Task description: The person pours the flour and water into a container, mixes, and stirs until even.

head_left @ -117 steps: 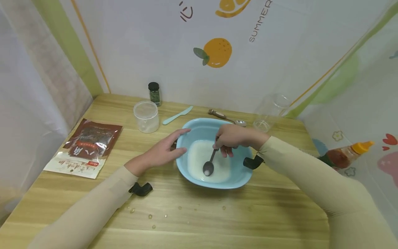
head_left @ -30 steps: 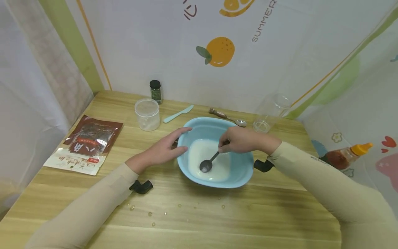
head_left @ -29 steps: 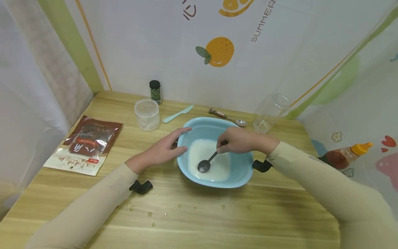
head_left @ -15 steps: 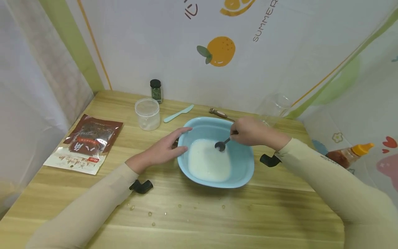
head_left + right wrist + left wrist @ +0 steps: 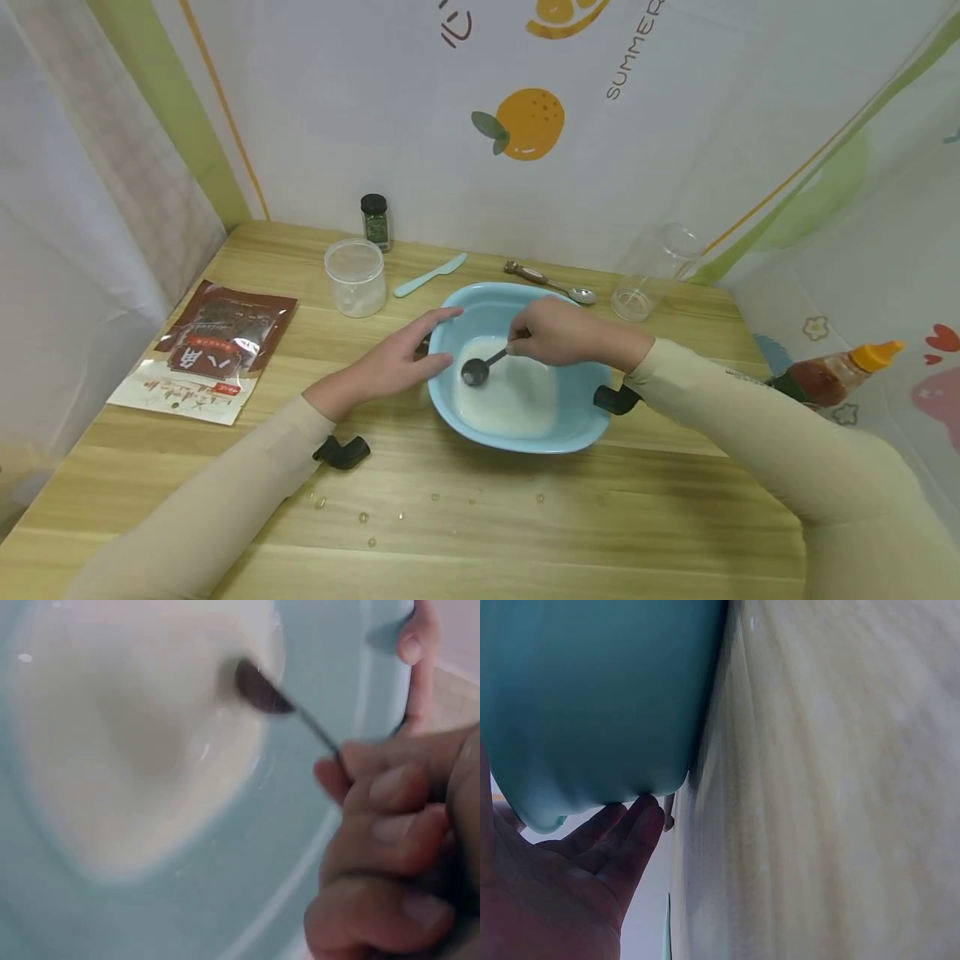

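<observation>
A light blue bowl (image 5: 517,442) stands on the wooden table with a shallow pool of milky white liquid (image 5: 517,400) inside. My left hand (image 5: 386,362) holds its left side: thumb and index finger reach over the rim, while other fingertips (image 5: 651,806) touch the outer wall in the left wrist view. Over the bowl, my right hand (image 5: 555,332) pinches the handle of a dark spoon (image 5: 475,372), its remaining fingers curled in. In the right wrist view the spoon's bowl (image 5: 261,688) is close to the liquid near the inner wall; whether it touches is unclear.
Behind the bowl lie a brown-handled metal spoon (image 5: 551,283) and a mint knife (image 5: 430,276). A clear tub (image 5: 356,279), a black-capped jar (image 5: 375,222), a brown packet (image 5: 213,350), a clear container (image 5: 652,275) and a yellow-capped bottle (image 5: 832,375) stand or lie around. Droplets dot the front.
My right hand has swung the spoon round in the bowl, most recently from the back right over to the left side. The left hand has kept its place on the bowl.
</observation>
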A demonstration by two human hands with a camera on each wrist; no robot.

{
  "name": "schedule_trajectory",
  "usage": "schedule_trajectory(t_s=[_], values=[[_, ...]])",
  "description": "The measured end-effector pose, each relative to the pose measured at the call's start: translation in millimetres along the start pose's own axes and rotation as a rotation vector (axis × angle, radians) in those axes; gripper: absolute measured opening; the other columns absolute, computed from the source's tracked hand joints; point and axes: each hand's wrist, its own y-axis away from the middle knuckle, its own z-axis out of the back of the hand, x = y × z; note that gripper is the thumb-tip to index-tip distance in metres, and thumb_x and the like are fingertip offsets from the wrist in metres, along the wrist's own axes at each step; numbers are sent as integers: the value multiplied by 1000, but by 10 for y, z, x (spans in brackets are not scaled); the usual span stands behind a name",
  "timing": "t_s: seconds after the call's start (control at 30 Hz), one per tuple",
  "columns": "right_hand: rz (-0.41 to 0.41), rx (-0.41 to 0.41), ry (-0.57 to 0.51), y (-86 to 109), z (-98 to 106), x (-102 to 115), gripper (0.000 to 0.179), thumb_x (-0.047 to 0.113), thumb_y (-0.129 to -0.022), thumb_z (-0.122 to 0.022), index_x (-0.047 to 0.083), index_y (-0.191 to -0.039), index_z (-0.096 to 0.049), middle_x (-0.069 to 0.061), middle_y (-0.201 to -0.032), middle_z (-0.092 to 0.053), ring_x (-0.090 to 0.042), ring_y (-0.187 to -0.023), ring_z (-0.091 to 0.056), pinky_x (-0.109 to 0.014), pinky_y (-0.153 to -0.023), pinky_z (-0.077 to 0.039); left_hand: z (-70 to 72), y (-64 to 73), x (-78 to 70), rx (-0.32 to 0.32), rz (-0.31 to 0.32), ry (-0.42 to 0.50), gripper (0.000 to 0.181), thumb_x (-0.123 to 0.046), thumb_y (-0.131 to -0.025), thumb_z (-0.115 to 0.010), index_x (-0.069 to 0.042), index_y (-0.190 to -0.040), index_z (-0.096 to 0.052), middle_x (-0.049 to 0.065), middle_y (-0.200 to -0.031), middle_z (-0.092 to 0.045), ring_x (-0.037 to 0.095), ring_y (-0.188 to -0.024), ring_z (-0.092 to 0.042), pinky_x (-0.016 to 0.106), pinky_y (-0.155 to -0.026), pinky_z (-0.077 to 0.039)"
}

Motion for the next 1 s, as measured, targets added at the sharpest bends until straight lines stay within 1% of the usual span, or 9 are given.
schedule_trajectory(t_s=[0.1, 0.17, 0.27, 0.33, 0.4, 0.5, 0.57, 0.7, 1.0], values=[[-82, -59, 51, -36, 34, 49, 22, 16, -107, -70, 4, -96, -85, 1, -77, -72, -12, -64, -58, -29, -60, -50, 2, 5, 10, -3, 0, 0, 70, -20, -112, -63, -9, -173, -33, 21, -168, -46, 37, -139, -63, 48, -110, -61], [-141, -89, 76, -35, 62, 61, 28, 11, -105, -66, 7, -81, -80, 3, -68, -63, -12, -59, -53, -27, -56, -45, 5, 5, 16, -3, -1, -1, 70, -20, -111, -64, -9, -173, -34, 21, -168, -46, 37, -139, -63, 48, -110, -61], [-206, -118, 87, -7, 92, 42, 44, 6, -102, -60, 16, -60, -55, 6, -57, -39, -11, -53, -37, -25, -52, -34, 4, -11, 7, 1, -5, 1, 70, -18, -111, -65, -8, -173, -34, 21, -168, -46, 38, -141, -62, 48, -110, -61], [-238, -126, 90, -10, 95, 48, 50, 4, -101, -58, 20, -58, -41, 7, -56, -29, -10, -51, -31, -25, -51, -30, 4, -15, 4, 1, -7, 2, 70, -18, -111, -65, -8, -173, -35, 21, -169, -45, 38, -142, -61, 49, -110, -61], [-264, -122, 90, -37, 95, 82, 50, 6, -104, -58, 20, -58, -43, 6, -57, -29, -11, -52, -32, -26, -51, -31, 5, -14, 6, 3, -8, 8, 70, -18, -111, -65, -8, -173, -35, 21, -169, -44, 39, -142, -60, 49, -110, -61], [-260, -113, 109, -119, 72, 152, 40, 10, -108, -58, 13, -68, -65, 3, -61, -47, -13, -55, -44, -27, -53, -40, 2, -4, 8, 6, -4, 13, 70, -18, -111, -64, -9, -173, -34, 21, -170, -43, 39, -143, -60, 48, -109, -61], [-234, -114, 126, -172, 51, 207, 34, 10, -109, -58, 8, -82, -77, 0, -67, -59, -15, -60, -51, -29, -57, -46, 0, 4, 14, 7, -4, 18, 70, -19, -111, -63, -9, -173, -33, 22, -171, -42, 40, -144, -59, 48, -109, -61], [-131, -132, 165, -220, 4, 297, 28, 10, -109, -58, 2, -101, -84, -2, -80, -71, -16, -68, -58, -32, -66, -53, -7, 12, 22, 8, -13, 26, 69, -18, -111, -61, -8, -173, -33, 22, -173, -39, 42, -147, -56, 49, -110, -61], [243, -121, 236, -7, -78, 369, 13, 12, -106, -74, 10, -95, -80, 6, -77, -68, -8, -65, -54, -27, -64, -51, 6, 2, 28, 14, -6, 23, 68, -19, -112, -60, -10, -174, -33, 20, -170, -43, 37, -145, -58, 48, -112, -60]])
